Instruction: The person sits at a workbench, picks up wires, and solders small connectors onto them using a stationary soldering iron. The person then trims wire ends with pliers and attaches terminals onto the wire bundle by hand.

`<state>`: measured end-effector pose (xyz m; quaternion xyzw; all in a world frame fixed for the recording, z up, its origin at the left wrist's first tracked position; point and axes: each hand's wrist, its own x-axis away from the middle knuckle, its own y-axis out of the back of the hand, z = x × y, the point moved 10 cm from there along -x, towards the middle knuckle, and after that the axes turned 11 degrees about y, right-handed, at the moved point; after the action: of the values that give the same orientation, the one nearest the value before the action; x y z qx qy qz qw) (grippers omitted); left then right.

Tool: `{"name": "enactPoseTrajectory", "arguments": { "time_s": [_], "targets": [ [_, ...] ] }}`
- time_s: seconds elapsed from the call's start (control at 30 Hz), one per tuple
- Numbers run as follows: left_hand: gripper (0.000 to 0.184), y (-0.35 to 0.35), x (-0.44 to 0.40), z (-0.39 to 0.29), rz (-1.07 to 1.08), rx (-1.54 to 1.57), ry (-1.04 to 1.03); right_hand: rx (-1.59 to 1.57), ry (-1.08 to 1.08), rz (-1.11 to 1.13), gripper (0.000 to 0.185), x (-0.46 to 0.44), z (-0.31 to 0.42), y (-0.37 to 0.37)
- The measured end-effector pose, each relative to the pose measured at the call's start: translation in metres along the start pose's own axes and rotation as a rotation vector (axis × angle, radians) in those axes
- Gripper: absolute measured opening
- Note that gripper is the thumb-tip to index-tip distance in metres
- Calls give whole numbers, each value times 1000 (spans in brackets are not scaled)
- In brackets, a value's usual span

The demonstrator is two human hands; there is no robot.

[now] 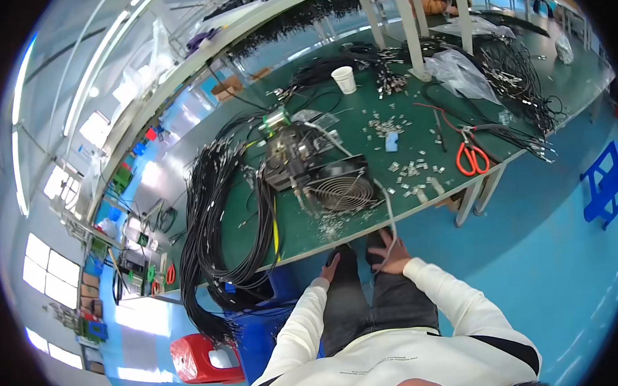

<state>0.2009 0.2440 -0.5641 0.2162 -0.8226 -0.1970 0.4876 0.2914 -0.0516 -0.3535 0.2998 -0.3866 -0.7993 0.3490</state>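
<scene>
My left hand (331, 268) rests on my left knee, its fingers laid along the dark trouser leg and only partly visible. On my right knee lies my right hand (394, 257), fingers spread. A grey cable (391, 214) drops over the table edge and runs down beside the right hand's fingers; I cannot tell whether it touches them. In front of me on the green table (304, 237) stands a small machine (291, 156) with a round fan guard (343, 192). Left of the machine, a thick bundle of black cables (211, 210) drapes over the table edge.
Small metal connectors (410, 169), a blue block (391, 142) and orange-handled scissors (472, 156) lie right of the machine. A white paper cup (344, 79) stands behind. A red container (202, 360) is on the floor at left, a blue stool (603, 186) at right.
</scene>
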Motion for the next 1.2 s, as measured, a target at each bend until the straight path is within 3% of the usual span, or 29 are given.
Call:
{"name": "enactPoseTrajectory", "arguments": {
  "time_s": [0.07, 0.13, 0.33, 0.47, 0.53, 0.63, 0.73, 0.8, 0.87, 0.9, 0.97, 1.13, 1.17, 1.2],
  "targets": [
    [78, -7, -4, -4, 103, 97, -6, 11, 97, 5, 51, 21, 12, 14],
    [73, 5, -9, -8, 208, 192, -22, -222, 350, 121, 32, 30, 29, 19],
    [58, -24, -26, -4, 526, 528, -28, -644, 256, 363, 23, 55, 42, 40],
    [49, -53, -38, 9, 716, 852, 16, -1216, 85, 636, 24, 64, 43, 30],
    [48, -58, -17, 7, 682, 902, -8, -1230, 111, 658, 24, 65, 48, 40],
    [46, -54, 30, -60, 564, 999, -140, -1250, 233, 657, 25, 54, 56, 59],
    [51, -60, 114, -70, 615, 773, 11, -1241, 292, 742, 20, 50, 48, 37],
    [58, -58, 176, -90, 676, 516, 120, -1243, 54, 640, 24, 42, 17, 23],
    [57, -54, 174, -97, 643, 514, 69, -1547, -301, 140, 27, 34, -37, 10],
    [56, -49, 174, -101, 604, 516, 24, -1544, -305, 136, 27, 31, -39, 3],
    [54, -35, 171, -110, 523, 506, -74, -1694, -674, -294, 30, 33, -76, -12],
    [50, 3, 199, -76, 296, 459, -230, -1842, -845, -426, 33, 52, -117, -72],
    [49, 17, 205, -76, 242, 451, -276, -1854, -841, -425, 33, 59, -139, -100],
    [49, 28, 211, -80, 188, 452, -329, -1670, -645, -454, 34, 42, -156, -110]
  ]
}}
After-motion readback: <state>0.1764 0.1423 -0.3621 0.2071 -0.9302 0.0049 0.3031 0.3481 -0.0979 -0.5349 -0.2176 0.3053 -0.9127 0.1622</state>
